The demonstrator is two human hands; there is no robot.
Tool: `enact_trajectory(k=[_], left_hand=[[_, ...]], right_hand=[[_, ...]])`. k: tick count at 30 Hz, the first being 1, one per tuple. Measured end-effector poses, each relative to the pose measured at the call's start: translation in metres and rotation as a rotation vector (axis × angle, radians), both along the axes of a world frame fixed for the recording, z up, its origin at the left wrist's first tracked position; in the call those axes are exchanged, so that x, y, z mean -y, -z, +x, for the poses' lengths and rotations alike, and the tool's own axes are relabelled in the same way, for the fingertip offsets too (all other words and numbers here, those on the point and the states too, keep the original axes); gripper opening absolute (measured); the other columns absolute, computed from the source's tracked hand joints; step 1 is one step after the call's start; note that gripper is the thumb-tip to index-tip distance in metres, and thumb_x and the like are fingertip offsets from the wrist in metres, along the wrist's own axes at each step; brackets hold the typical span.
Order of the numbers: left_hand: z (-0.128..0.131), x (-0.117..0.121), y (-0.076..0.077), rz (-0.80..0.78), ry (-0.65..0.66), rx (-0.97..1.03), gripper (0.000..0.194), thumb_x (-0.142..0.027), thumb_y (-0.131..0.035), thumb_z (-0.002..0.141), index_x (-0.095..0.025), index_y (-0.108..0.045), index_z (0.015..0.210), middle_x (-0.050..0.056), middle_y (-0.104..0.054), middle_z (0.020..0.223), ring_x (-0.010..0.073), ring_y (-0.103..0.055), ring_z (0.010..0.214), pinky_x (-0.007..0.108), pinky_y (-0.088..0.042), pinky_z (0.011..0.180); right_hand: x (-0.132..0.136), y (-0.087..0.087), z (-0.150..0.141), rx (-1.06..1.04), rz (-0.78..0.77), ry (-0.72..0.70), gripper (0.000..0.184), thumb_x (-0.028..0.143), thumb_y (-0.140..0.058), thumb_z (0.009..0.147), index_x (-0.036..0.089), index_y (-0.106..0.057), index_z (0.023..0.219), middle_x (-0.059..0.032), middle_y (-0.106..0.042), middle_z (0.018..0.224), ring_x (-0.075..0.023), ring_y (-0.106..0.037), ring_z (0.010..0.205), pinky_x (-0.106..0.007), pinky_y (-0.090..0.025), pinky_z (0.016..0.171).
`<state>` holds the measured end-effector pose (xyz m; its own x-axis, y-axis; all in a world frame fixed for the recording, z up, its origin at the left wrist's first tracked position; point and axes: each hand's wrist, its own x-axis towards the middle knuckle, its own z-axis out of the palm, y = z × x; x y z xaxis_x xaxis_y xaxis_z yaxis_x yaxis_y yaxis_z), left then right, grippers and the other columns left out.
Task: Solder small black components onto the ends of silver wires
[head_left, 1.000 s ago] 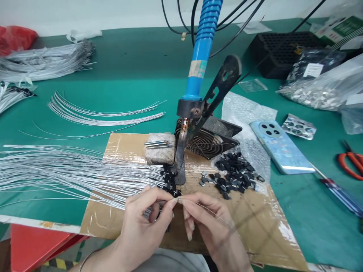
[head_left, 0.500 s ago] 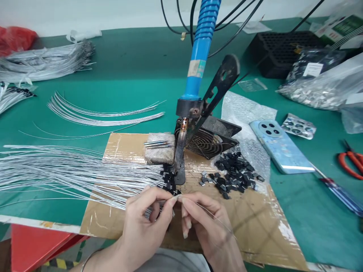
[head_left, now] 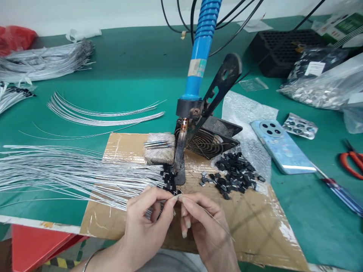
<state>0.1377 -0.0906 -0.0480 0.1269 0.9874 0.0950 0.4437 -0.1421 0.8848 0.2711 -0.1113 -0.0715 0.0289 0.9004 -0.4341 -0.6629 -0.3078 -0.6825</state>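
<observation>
At the front of the cardboard, my left hand (head_left: 150, 221) and my right hand (head_left: 208, 223) meet fingertip to fingertip, both in a pinch. A thin wire (head_left: 217, 220) runs from the right fingertips over that hand towards the lower right. What the left thumb and forefinger grip is too small and covered to make out. Just behind my left hand lies a large bundle of thin white-grey wires (head_left: 93, 170), their right ends set with small black connectors (head_left: 169, 179). Above them leans a blue-handled soldering iron (head_left: 195, 81) in a stand, tip pointing down.
Loose black pieces (head_left: 236, 170) are heaped right of the iron on cardboard (head_left: 255, 223). Behind stand a small fan (head_left: 207, 143) and a wrapped block (head_left: 160, 154) bearing short metal strips. A blue phone (head_left: 280, 147), a screwdriver (head_left: 344, 196) and red-handled cutters (head_left: 351, 162) lie right.
The fingertips stay pinched together in nearly the same place. My right hand and wrist have shifted slightly left, and the trailing wire's angle has changed a little.
</observation>
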Motion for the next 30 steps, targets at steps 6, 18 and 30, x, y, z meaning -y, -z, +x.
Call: enact_trajectory(k=[6,18,30], left_hand=[[0.001,0.0,-0.002,-0.08,-0.043,0.051,0.016,-0.019,-0.06,0.092,-0.016,-0.069,0.078,-0.001,-0.059,0.061,0.0102,-0.048,0.049,0.022,-0.037,0.045],[0.0,-0.007,-0.007,-0.264,-0.112,0.161,0.017,-0.025,-0.063,0.088,-0.015,-0.067,0.075,-0.001,-0.058,0.06,0.0093,-0.047,0.051,0.019,-0.037,0.046],[0.0,-0.015,-0.016,-0.238,-0.138,0.225,0.009,-0.019,-0.066,0.08,-0.016,-0.07,0.073,0.002,-0.067,0.063,0.0092,-0.054,0.051,0.016,-0.041,0.045]], right_hand=[[0.003,0.005,-0.001,0.009,0.03,-0.008,0.013,0.032,-0.079,0.082,0.019,-0.081,0.081,0.0024,-0.063,0.058,-0.0068,-0.057,0.045,-0.016,-0.051,0.043],[-0.001,0.009,0.04,0.516,0.195,0.092,0.022,0.039,-0.066,0.092,0.025,-0.082,0.094,-0.0049,-0.075,0.08,-0.0147,-0.068,0.057,-0.026,-0.058,0.053],[-0.027,0.012,0.092,1.637,0.794,-0.237,0.012,0.016,-0.062,0.095,0.017,-0.071,0.103,-0.0051,-0.068,0.085,-0.017,-0.064,0.075,-0.031,-0.054,0.072]])
